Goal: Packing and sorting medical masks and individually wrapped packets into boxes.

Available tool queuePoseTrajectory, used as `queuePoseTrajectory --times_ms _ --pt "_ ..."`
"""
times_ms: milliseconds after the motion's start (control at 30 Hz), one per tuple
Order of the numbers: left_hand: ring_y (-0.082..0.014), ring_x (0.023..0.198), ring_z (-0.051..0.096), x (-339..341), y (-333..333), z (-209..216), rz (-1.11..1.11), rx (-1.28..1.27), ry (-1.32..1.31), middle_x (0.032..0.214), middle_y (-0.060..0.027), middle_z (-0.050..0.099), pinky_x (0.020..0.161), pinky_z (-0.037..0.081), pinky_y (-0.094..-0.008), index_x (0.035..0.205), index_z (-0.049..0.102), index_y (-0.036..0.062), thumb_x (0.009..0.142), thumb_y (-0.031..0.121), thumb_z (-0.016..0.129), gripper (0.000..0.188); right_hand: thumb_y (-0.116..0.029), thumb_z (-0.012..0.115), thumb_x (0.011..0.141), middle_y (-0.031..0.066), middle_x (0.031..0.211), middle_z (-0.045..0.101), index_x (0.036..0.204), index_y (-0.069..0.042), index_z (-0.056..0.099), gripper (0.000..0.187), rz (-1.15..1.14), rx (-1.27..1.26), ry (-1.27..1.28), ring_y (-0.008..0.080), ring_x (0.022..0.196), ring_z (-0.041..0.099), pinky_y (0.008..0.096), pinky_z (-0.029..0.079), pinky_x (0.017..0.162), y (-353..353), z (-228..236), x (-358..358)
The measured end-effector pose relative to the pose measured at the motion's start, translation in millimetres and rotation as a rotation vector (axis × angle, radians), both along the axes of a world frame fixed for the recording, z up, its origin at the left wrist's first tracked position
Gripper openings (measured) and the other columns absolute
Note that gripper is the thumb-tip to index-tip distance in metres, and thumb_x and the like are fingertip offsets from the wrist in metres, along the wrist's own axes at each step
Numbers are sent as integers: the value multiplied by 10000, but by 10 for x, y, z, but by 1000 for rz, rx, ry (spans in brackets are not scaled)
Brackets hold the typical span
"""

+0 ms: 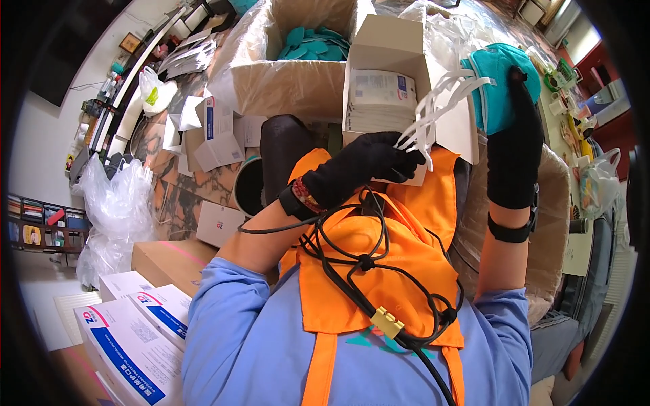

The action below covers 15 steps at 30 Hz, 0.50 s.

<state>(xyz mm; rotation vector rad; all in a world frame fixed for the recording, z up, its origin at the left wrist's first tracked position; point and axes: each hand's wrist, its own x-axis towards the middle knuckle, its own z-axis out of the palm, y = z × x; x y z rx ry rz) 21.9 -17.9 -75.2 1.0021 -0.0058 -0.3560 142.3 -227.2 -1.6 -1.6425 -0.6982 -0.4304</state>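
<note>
My right hand [516, 145], in a black glove, is raised at the right and closed on a small stack of teal face masks [494, 81]. White ear loops [437, 101] trail leftward from the masks. Their lower ends are pinched in the fingers of my left hand [365, 166], also black-gloved, over my lap. Just beyond that hand stands an open white box [387, 42] with a row of flat white packets [382, 95] inside. Its front is partly covered by my left hand and the loops.
A plastic-lined carton [277, 88] with loose teal masks [313, 44] stands ahead. Another lined carton [542, 223] is at my right. Closed white boxes [128, 345] lie at lower left, and opened boxes [215, 132] sit on the floor. A black cable [345, 287] loops over my orange apron.
</note>
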Motion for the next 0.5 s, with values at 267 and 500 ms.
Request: queuePoseTrajectory --times_ms 267,500 --pt "-186 887 662 -18 -41 115 -8 21 -34 994 -111 658 795 539 -284 1075 600 -10 873 142 625 254 -123 502 975 124 1272 569 1364 -148 497 389 -74 -195 -79 187 1107 570 304 450 939 100 130 -184" --pt "-166 734 665 30 -161 157 20 527 -182 822 -77 672 668 529 -271 981 627 -2 865 194 660 230 -135 474 986 111 1279 568 1366 -83 481 384 159 93 387 158 1111 561 293 447 928 285 303 -396"
